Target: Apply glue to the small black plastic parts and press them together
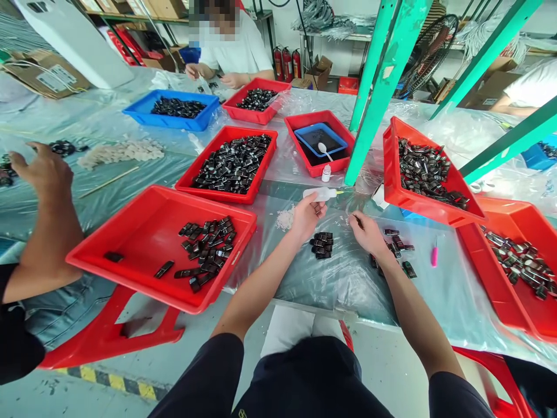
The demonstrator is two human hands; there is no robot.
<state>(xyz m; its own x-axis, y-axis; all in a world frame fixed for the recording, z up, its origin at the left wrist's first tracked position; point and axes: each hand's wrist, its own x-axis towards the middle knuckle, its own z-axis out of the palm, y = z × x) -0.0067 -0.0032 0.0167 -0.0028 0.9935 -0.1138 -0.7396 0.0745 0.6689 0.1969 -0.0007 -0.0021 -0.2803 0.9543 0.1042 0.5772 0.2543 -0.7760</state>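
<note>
My left hand [307,219] is closed around a white squeeze bottle [321,194], whose thin yellow tip points right. To its right, my right hand [366,233] pinches a small black part [359,222], mostly hidden by the fingers. Several black parts lie in a neat cluster [322,245] on the plastic-covered table between my forearms. More loose black parts [395,242] are beside and partly behind my right wrist. A small heap of whitish bits [285,219] sits just left of my left hand, with a few more scattered near my right fingertips.
A red tray [143,232] with black parts stands at left, another red tray [265,174] behind it. Red bins [390,168] are stacked at right. A green post [383,87] rises ahead. A pink-handled tool [434,255] lies right. Co-workers' hands [47,168] are left and across the table.
</note>
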